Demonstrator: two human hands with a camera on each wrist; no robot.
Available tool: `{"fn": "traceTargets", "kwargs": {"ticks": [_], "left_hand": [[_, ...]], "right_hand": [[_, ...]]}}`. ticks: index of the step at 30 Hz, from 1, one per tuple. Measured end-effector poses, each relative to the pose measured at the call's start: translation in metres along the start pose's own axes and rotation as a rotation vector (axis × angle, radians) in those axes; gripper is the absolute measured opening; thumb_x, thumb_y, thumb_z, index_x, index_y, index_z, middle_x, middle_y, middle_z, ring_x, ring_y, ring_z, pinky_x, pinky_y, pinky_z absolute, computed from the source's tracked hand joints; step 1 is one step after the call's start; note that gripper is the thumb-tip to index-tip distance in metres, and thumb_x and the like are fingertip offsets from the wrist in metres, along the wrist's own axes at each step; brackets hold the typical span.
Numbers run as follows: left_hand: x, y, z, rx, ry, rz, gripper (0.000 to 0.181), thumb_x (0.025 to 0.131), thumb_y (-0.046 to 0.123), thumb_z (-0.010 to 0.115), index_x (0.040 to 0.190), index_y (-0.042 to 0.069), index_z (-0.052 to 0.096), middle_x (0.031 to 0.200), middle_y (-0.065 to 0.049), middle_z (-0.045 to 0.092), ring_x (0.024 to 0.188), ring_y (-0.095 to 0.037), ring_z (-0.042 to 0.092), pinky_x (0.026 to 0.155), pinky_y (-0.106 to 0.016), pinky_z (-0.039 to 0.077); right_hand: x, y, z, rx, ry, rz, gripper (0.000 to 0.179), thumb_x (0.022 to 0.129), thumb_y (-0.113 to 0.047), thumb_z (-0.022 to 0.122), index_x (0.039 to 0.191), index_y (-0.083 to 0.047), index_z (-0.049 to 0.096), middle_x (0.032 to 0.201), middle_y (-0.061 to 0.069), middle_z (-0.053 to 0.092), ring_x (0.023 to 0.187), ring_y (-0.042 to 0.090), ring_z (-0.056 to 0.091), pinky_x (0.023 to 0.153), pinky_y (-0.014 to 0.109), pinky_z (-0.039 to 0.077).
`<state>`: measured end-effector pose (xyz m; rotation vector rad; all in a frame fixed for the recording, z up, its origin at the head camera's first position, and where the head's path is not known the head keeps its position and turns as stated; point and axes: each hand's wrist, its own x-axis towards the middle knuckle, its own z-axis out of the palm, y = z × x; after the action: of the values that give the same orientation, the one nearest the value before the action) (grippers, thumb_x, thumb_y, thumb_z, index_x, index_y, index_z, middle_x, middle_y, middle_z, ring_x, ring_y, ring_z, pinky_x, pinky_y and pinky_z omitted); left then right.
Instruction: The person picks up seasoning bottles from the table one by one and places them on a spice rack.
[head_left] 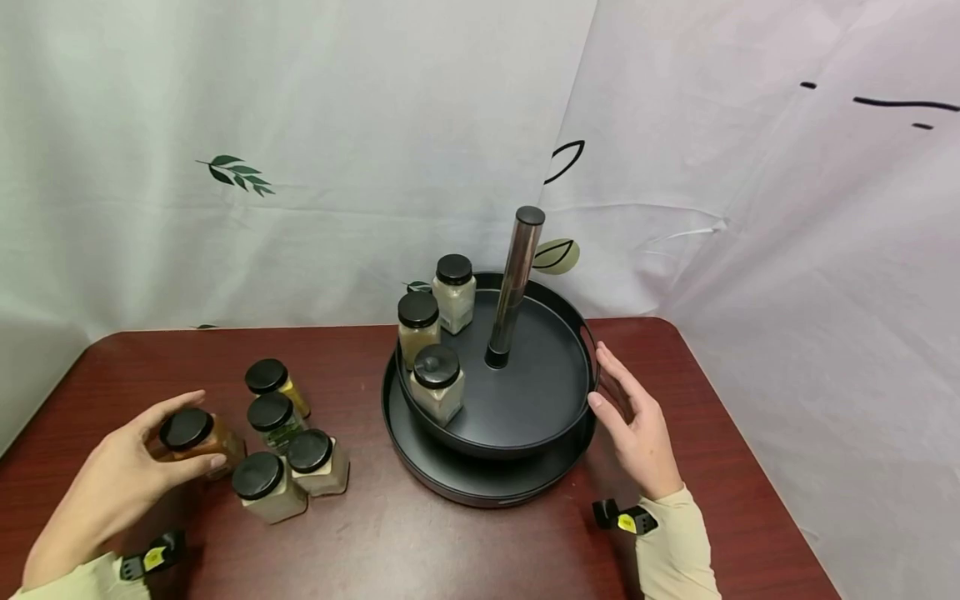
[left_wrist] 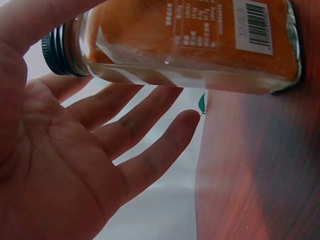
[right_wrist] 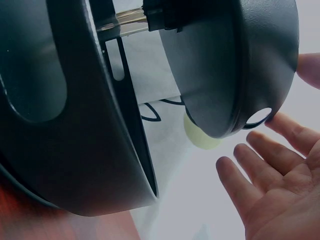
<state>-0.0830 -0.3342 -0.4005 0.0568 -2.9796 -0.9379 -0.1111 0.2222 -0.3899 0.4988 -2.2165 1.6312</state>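
An orange jar (head_left: 227, 437) stands at the left of the table (head_left: 360, 550), upright or very nearly so, its long axis running from the black lid down to the tabletop. It is flanked on both sides by the left hand (head_left: 123, 467), whose thumb is laid along the near side and whose fingers are spread, almost straight, past the far side. Whether the glass is firmly pressed cannot be told.

By the right hand (head_left: 637, 429), fingers loosely extended and well parted, the right rim of the upper tray (head_left: 540, 392) is lightly touched beside a cut-out; nothing is gripped there.

The relation that matters most is sideways: the trays are placed to the right of the orange jar and somewhat farther off, with four other jars (head_left: 273, 417) set between. The orange jar is much nearer the left hand. On the left part of the upper tray three jars (head_left: 437, 387) are held, while a bare floor is left right of the post (head_left: 513, 283), above the lower tray (head_left: 480, 482).
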Motion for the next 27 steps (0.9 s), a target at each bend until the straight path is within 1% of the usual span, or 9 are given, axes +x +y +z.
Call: {"fn": "traceTargets", "kwargs": {"ticks": [3,5,9,12,15,21,24,25,27], "left_hand": [[0.002,-0.004,0.002,-0.004,-0.011,0.017,0.094,0.077,0.038,0.089,0.152,0.008,0.042,0.114,-0.03,0.065,0.078,0.013,0.051,0.058,-0.02,0.044],[0.003,-0.005,0.003,-0.003,-0.004,0.037,0.091,0.076,0.036,0.09,0.15,0.008,0.045,0.115,-0.03,0.064,0.079,0.015,0.049,0.058,-0.02,0.043],[0.003,-0.008,0.004,0.003,-0.001,0.058,0.088,0.076,0.031,0.09,0.149,0.008,0.046,0.113,-0.028,0.065,0.078,0.014,0.05,0.058,-0.02,0.043],[0.002,-0.009,0.004,0.002,-0.004,0.058,0.086,0.077,0.029,0.089,0.148,0.006,0.046,0.111,-0.027,0.066,0.077,0.012,0.052,0.057,-0.022,0.044],[0.002,-0.009,0.005,-0.004,0.006,0.06,0.083,0.077,0.028,0.09,0.146,0.006,0.049,0.113,-0.026,0.065,0.078,0.012,0.052,0.057,-0.021,0.044],[0.001,-0.012,0.006,-0.017,0.007,0.056,0.075,0.077,0.031,0.089,0.14,0.008,0.056,0.119,-0.025,0.064,0.081,0.016,0.049,0.06,-0.019,0.043],[0.001,-0.013,0.006,-0.01,-0.009,0.047,0.072,0.078,0.033,0.088,0.139,0.009,0.057,0.12,-0.025,0.064,0.083,0.018,0.046,0.064,-0.026,0.045],[0.001,-0.014,0.006,-0.006,-0.014,0.042,0.072,0.079,0.034,0.088,0.139,0.008,0.057,0.12,-0.025,0.065,0.083,0.017,0.046,0.066,-0.031,0.047],[0.002,-0.014,0.006,0.005,-0.023,0.028,0.073,0.079,0.036,0.087,0.139,0.007,0.056,0.119,-0.025,0.065,0.086,0.01,0.05,0.068,-0.039,0.049]], "right_hand": [[0.0,0.0,0.0,-0.007,0.009,-0.01,0.053,0.097,0.008,0.058,0.148,-0.001,0.047,0.155,0.017,0.041,0.141,0.016,0.043,0.111,0.024,0.038],[0.0,0.001,0.0,-0.019,0.013,-0.018,0.052,0.098,0.007,0.057,0.148,-0.001,0.048,0.155,0.016,0.042,0.14,0.016,0.044,0.111,0.023,0.038],[0.0,0.001,-0.001,-0.039,0.018,-0.025,0.047,0.1,0.006,0.054,0.147,0.001,0.049,0.155,0.015,0.043,0.14,0.019,0.045,0.11,0.022,0.038],[0.001,0.001,-0.001,-0.038,0.022,-0.021,0.045,0.101,0.005,0.053,0.146,0.002,0.049,0.154,0.015,0.044,0.141,0.02,0.044,0.11,0.021,0.038],[0.001,0.001,-0.001,-0.024,0.026,-0.022,0.045,0.1,0.006,0.054,0.145,0.003,0.05,0.154,0.016,0.044,0.141,0.022,0.044,0.111,0.023,0.038],[0.001,0.002,-0.001,0.004,0.023,-0.029,0.047,0.098,0.009,0.056,0.144,0.004,0.051,0.154,0.021,0.042,0.141,0.021,0.044,0.111,0.026,0.038],[0.001,0.002,-0.001,0.023,0.019,-0.023,0.047,0.097,0.009,0.057,0.143,0.005,0.05,0.154,0.022,0.041,0.141,0.021,0.044,0.111,0.024,0.038],[0.001,0.002,-0.001,0.03,0.018,-0.02,0.047,0.097,0.009,0.057,0.143,0.005,0.05,0.154,0.022,0.041,0.141,0.021,0.044,0.111,0.024,0.038],[0.0,0.001,-0.001,0.04,0.019,-0.011,0.046,0.097,0.009,0.057,0.143,0.005,0.05,0.154,0.02,0.042,0.14,0.022,0.045,0.111,0.024,0.038]]}}
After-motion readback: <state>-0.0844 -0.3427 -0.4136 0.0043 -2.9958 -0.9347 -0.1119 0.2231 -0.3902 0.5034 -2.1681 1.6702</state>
